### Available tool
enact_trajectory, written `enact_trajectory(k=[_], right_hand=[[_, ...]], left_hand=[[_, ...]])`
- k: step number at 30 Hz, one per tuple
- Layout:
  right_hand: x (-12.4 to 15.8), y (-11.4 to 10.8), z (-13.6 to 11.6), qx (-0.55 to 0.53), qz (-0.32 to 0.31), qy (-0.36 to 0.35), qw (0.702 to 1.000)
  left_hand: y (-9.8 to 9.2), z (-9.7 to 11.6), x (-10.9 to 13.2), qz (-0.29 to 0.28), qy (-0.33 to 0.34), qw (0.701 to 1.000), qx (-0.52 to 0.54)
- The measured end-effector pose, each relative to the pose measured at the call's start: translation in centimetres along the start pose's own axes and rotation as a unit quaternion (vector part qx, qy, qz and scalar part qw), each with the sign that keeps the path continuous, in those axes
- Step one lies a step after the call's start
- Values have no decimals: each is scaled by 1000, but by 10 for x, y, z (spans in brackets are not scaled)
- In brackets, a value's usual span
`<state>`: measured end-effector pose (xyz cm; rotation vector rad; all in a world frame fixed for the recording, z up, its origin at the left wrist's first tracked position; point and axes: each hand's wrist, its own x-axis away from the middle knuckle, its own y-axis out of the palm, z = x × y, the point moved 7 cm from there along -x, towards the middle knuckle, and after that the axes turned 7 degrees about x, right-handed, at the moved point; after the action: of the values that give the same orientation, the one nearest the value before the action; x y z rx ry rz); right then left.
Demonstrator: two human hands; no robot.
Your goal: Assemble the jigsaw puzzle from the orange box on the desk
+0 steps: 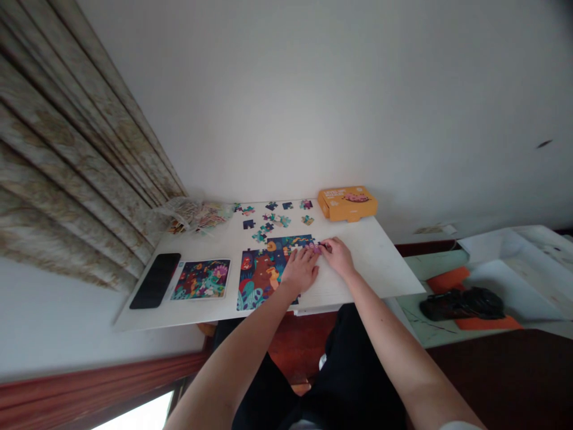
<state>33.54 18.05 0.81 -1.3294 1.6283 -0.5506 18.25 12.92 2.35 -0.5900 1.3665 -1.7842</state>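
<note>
The right hand [336, 257] is bunched, its fingertips [323, 245] drawn together at a small pinkish puzzle piece [317, 248] on the upper right edge of the assembled section. (At this size, I cannot tell whether they are actually pinching it or only pressing on it.) The left hand [299, 270] lies just beside it, fingers spread and resting on the partly assembled jigsaw puzzle [262, 278], which sits flat on a white tabletop [380, 263]. The pieces look like thin, stiff printed card: light, and likely to slide on the smooth surface if pushed. They seem best taken by opposite edges, with the fingertips, while the other hand steadies the joined section. Bent tabs would be the weak spot.

Beyond the hands, loose puzzle pieces [273, 216] lie scattered towards the far edge of the table, some face up in small clusters. An orange cardboard box [347, 203] sits at the far corner, and a crumpled clear plastic bag [197, 215] lies at the other. To the left of the puzzle are a colourful picture card [201, 279] and a black smartphone [154, 280], set side by side. A pleated curtain [67, 149] hangs beyond the table.
</note>
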Motion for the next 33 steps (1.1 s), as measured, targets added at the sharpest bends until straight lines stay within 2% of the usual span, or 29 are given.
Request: enact_trajectory(k=[6, 12, 20, 23, 26, 30, 33], right_hand=[[0, -4, -6, 33, -11, -6, 999], [4, -3, -22, 56, -57, -95, 992], [5, -1, -18, 47, -64, -86, 993], [3, -2, -14, 9, -51, -68, 996], [4, -5, -2, -57, -17, -19, 998], [-1, -4, 11, -108, 17, 44, 993], [-25, 6, 7, -100, 26, 55, 993]], left_hand=[[-1, 1, 0, 4, 0, 1000, -1], [-1, 1, 2, 2, -1, 1000, 7], [-10, -6, 1, 41, -8, 996, 73], [-22, -18, -3, 55, -14, 995, 87], [-37, -42, -2, 58, -36, 996, 58], [-50, -80, 20, 58, -93, 994, -18], [-47, -96, 38, 46, -117, 991, -40]])
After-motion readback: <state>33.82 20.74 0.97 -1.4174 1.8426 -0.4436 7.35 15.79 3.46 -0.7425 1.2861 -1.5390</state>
